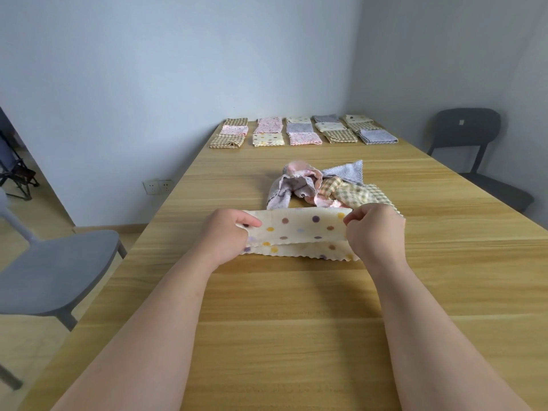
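The wooden tabletop [296, 321] fills the lower frame. Folded cloths [302, 132] line its far end, upper centre, and a loose heap of cloths [326, 185] lies mid-frame. Just below the heap sits the polka-dot cloth [299, 232], doubled over. The left grip [228, 232] and right grip [375, 229] each pinch one end of it.

You look along a long, light wooden table [267, 321] toward a corner of pale bluish walls [148, 69]. To your left a grey chair [53, 271] stands on beige floor [44, 209], below two wall sockets [158, 186]. To your right stands a dark chair [468, 134].
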Demonstrator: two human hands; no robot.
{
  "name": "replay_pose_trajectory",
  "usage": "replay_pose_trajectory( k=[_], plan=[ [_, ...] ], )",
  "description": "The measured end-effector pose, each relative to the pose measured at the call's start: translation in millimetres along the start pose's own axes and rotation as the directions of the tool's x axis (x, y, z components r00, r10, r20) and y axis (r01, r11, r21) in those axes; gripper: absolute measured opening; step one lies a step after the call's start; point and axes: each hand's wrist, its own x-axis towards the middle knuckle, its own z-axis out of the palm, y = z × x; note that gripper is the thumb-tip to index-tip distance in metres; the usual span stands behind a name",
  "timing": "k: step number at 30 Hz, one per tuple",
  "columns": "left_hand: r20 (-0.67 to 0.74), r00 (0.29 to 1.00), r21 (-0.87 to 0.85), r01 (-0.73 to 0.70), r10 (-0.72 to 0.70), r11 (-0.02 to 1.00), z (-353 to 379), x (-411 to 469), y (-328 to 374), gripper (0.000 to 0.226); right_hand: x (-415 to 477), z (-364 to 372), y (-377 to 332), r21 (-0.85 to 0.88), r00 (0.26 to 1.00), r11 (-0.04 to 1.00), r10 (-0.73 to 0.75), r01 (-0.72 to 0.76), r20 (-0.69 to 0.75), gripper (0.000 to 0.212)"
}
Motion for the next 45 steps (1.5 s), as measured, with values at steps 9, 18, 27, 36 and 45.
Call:
replay_pose_trajectory(
  k=[9, 18, 27, 36, 45],
  plan=[
    [-0.027, 0.997, 0.090, -0.063, 0.066, 0.994, 1.3, -2.7, 2.0, 0.055, -0.5, 3.4, 5.1, -0.129, 0.998, 0.991, 0.034, -0.027, 0.049, 0.012],
    [0.075, 0.933, 0.337, -0.356, 0.352, 0.872, -7.6, -1.7, 0.6, 0.010, -12.1, -4.7, -8.9, -0.230, 0.925, 0.912, -0.278, 0.338, 0.258, 0.025],
    [0.283, 0.924, 0.361, -0.352, 0.258, 0.864, -9.1, -2.7, -3.6, 0.010, -12.9, 6.9, -1.4, -0.296, 0.830, 0.835, -0.294, 0.464, 0.473, 0.005],
    [0.224, 0.922, 0.425, -0.383, 0.315, 0.820, -1.6, -4.2, -1.2, 0.011, -7.5, 13.7, 2.2, -0.275, 0.829, 0.807, -0.406, 0.522, 0.384, 0.011],
    [0.195, 0.925, 0.461, -0.380, 0.326, 0.802, 4.9, -7.2, 1.1, 0.025, -7.0, 19.5, 4.6, -0.219, 0.848, 0.830, -0.450, 0.513, 0.280, 0.009]
  ],
)
